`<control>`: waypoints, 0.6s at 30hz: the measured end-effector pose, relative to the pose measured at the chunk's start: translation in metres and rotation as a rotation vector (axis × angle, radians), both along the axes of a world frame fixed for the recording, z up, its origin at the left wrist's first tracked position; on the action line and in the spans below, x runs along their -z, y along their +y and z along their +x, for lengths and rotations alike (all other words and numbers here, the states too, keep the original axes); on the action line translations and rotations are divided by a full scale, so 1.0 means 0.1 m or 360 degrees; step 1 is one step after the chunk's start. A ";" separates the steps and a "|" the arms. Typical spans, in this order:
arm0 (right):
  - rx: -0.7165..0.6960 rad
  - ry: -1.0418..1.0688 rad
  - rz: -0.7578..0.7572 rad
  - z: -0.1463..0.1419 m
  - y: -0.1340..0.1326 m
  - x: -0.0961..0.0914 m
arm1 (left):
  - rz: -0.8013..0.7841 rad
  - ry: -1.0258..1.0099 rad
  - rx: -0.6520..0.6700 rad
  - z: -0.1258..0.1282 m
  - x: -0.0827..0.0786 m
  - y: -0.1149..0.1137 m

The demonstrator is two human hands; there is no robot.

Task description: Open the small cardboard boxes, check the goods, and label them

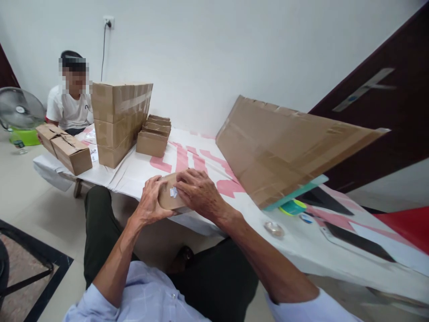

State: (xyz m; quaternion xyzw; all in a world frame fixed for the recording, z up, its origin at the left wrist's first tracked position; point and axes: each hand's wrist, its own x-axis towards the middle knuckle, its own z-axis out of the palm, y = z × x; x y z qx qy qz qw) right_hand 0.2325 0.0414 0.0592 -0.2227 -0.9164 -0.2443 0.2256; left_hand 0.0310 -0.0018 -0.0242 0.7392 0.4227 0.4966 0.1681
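Observation:
A small brown cardboard box (167,197) with a little white label is held between my two hands, just over the table's front edge. My left hand (150,199) wraps round its left side, thumb along the near lower edge. On the right, my right hand (197,190) lies over the box's top with its fingers bent against it. The right hand covers that end of the box. Behind the hands, several small open cardboard boxes (152,142) stand in a row on the white-and-pink table cover (197,152).
Tall stacked boxes (114,129) stand left, with two more boxes (69,150) at the table's edge. A person (69,105) sits behind them near a fan (20,109). To the right are a large leaning carton (288,152), a tape roll (274,229) and a dark tablet-like device (358,241).

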 end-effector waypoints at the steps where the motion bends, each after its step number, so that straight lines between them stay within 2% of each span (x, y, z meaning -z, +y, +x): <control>1: 0.0006 0.0005 -0.0009 0.00 0.00 0.01 | -0.0002 -0.0002 0.0001 0.00 0.00 0.00; 18: 0.0054 -0.0052 -0.0054 -0.01 -0.02 -0.02 | 0.0026 0.0024 -0.0042 0.04 0.04 -0.01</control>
